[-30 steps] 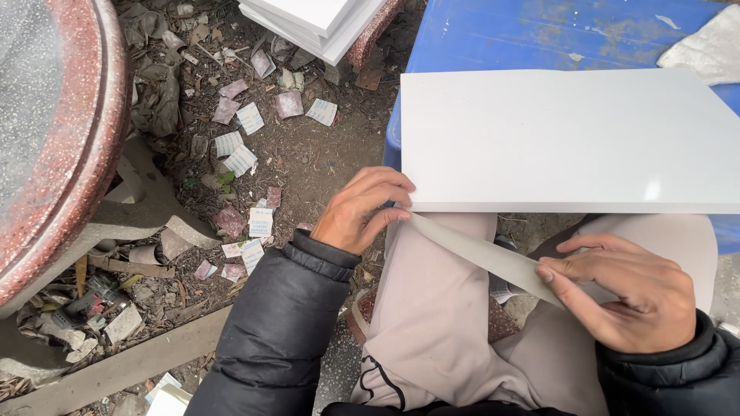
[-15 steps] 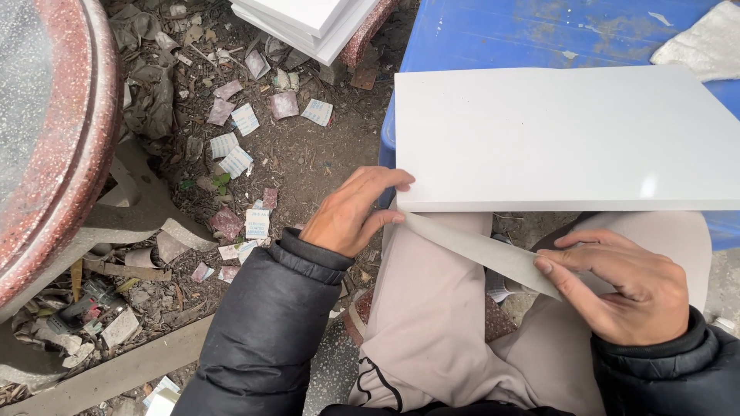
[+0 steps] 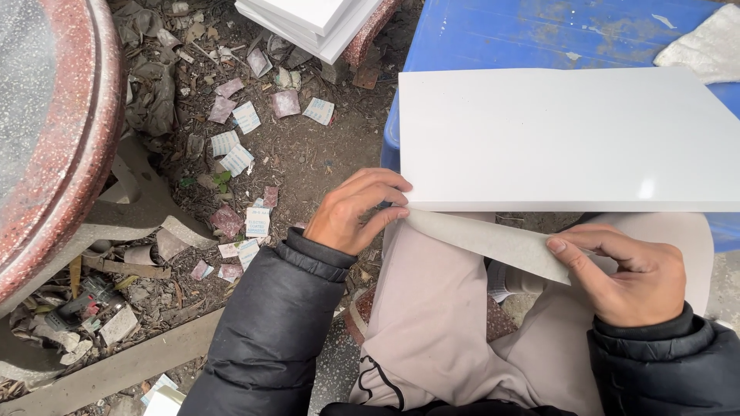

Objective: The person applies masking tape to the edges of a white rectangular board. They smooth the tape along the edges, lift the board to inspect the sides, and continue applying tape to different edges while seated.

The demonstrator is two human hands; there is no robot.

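Hands: left (image 3: 351, 212) and right (image 3: 628, 273) grip pinch grey strip (image 3: 493, 240); strip's end hidden under white slab (image 3: 566, 139).

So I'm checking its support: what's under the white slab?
The white slab lies on a blue plastic surface; its near edge overhangs the person's lap. How far the blue runs beneath is covered.

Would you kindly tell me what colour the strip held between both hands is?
The strip is pale grey, shown best in the head view.
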